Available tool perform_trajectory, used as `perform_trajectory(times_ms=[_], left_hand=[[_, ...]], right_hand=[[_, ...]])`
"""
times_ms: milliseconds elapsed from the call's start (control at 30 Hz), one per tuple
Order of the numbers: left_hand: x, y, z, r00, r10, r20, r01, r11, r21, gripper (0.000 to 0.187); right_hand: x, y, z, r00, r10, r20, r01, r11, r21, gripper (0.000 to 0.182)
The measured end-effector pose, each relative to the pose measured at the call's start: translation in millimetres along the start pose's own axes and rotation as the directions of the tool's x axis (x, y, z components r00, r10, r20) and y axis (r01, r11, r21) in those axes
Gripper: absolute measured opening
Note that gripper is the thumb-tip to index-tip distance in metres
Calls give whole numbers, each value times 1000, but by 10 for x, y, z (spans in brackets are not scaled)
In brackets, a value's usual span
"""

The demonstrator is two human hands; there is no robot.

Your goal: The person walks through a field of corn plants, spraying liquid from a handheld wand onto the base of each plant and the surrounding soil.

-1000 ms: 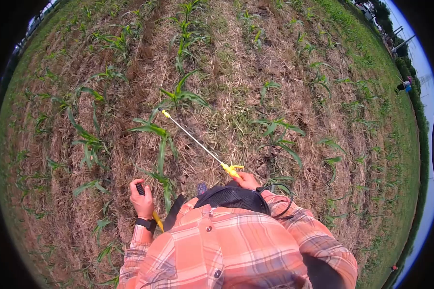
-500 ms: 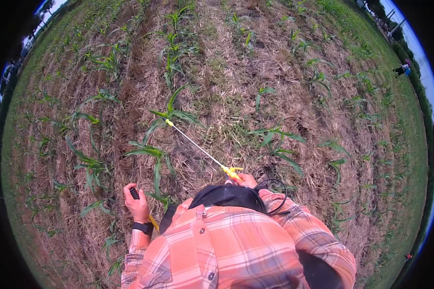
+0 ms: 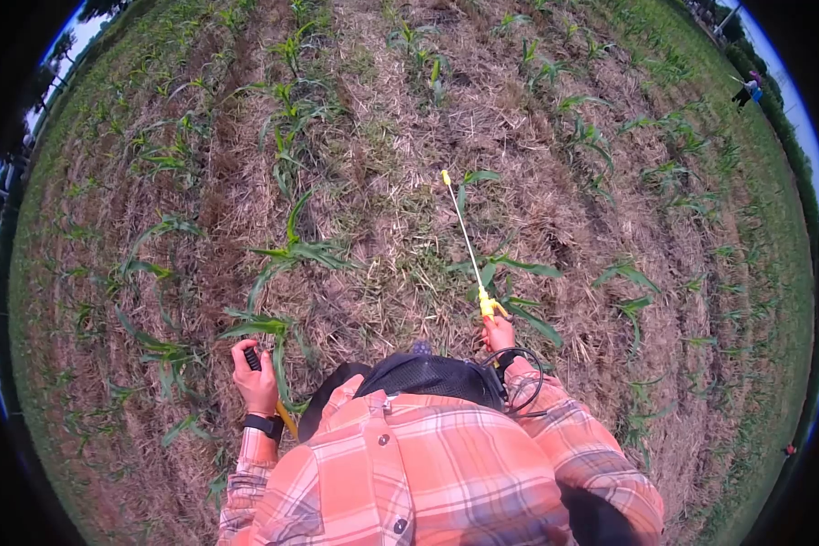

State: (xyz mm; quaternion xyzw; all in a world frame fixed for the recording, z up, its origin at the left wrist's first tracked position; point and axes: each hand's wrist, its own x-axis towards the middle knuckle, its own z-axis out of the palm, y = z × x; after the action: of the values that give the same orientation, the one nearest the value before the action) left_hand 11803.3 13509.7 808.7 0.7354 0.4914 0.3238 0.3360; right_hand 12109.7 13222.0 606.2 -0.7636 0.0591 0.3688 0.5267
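My left hand point(image 3: 257, 378) is closed around a black ribbed handle point(image 3: 252, 358) at the lower left; a yellow bar shows beside the wrist. My right hand point(image 3: 498, 334) grips the yellow handle of a spray wand point(image 3: 466, 235). The wand's thin white tube points forward and slightly left, and its yellow nozzle point(image 3: 446, 177) is beside a small green plant point(image 3: 469, 187). A black hose point(image 3: 539, 373) loops by my right wrist. Larger leafy plants stand near the wand's handle and just ahead of my left hand.
Rows of young green plants point(image 3: 291, 250) run forward through dry straw and soil point(image 3: 382, 146). A person point(image 3: 748, 89) is far off at the upper right. A small red figure or object point(image 3: 790, 449) shows at the right edge. Trees and poles line the horizon.
My right hand has moved to the right, and the wand has swung from pointing left over a plant to pointing nearly straight ahead. My left hand still holds the black handle.
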Motion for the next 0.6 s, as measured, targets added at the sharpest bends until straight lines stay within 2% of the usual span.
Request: perform_trajectory(times_ms=[67,200,233,333,467,533,600], left_hand=[[39,50,52,1000,-11,11,11,1000,-2,19],[180,52,134,1000,-21,17,20,999,28,19],[225,23,162,999,-20,26,19,999,28,19],[412,-39,294,998,-19,58,21,999,-45,19],[751,-102,380,995,-26,98,27,1000,-7,19],[909,-151,357,996,-13,87,12,1000,9,19],[1054,-182,336,997,-22,71,21,1000,11,18]], right_hand=[[105,-49,-81,997,11,-80,-4,997,82,23],[286,-156,-191,988,43,-146,-16,983,182,21],[321,-198,-200,987,67,-147,-28,967,254,21],[398,-332,-194,976,38,-216,10,976,216,26],[483,-516,-10,970,42,-240,10,978,209,27],[528,-603,148,972,48,-229,0,978,206,27],[582,-688,310,987,47,-152,-22,986,163,25]])
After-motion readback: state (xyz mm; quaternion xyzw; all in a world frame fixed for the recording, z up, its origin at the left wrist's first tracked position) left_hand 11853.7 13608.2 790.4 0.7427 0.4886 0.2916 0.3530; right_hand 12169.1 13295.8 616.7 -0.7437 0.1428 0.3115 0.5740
